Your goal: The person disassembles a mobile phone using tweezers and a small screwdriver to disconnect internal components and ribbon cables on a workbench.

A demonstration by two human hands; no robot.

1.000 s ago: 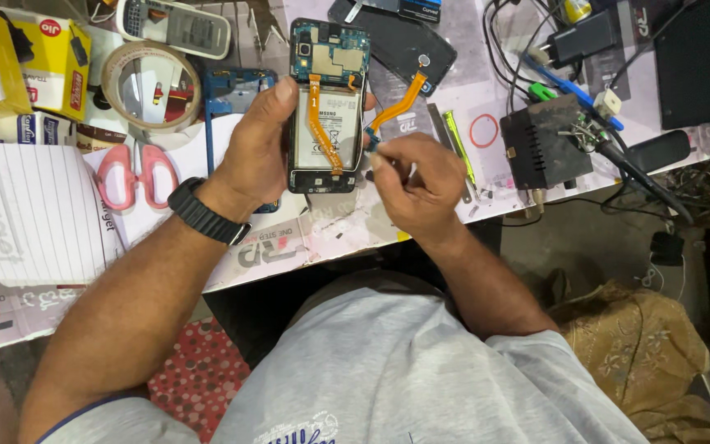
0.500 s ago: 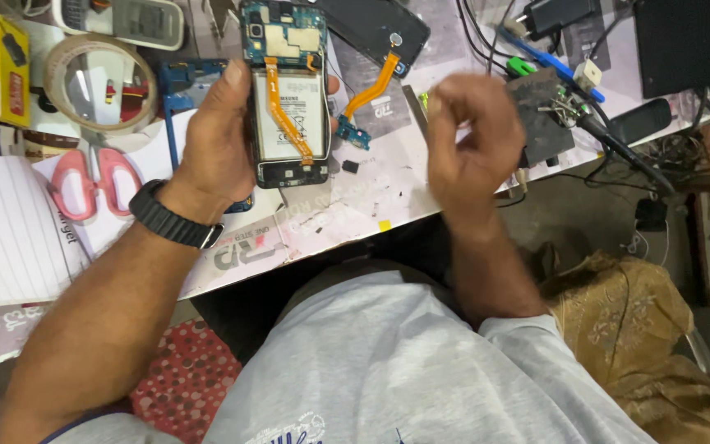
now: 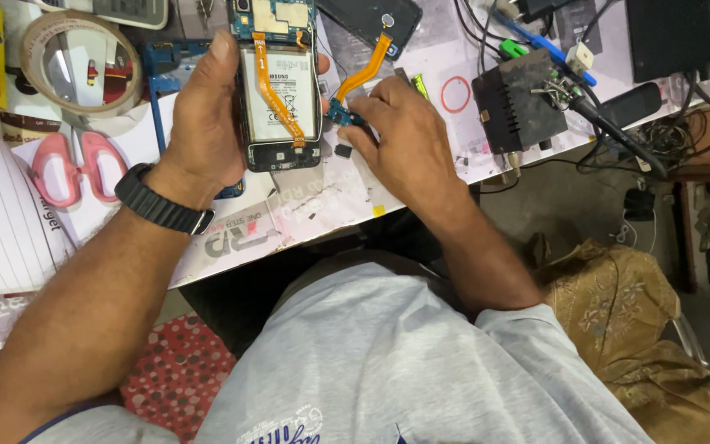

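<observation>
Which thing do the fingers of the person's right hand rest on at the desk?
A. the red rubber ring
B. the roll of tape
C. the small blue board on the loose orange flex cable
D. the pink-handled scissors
C: the right hand has its fingertips on the small blue board, beside the opened phone gripped by the left hand.

Place: small electronics repair workshop.
Worktop point(image 3: 322, 210): cluttered, scuffed white surface.
Evidence 1: opened phone point(image 3: 279, 90), back cover off, battery and orange flex cable exposed.
Evidence 2: soldering iron point(image 3: 610, 131) by a black stand point(image 3: 515, 103).
Evidence 3: tape roll point(image 3: 80, 66), pink scissors point(image 3: 76, 164), loose cables point(image 3: 684, 136).
</observation>
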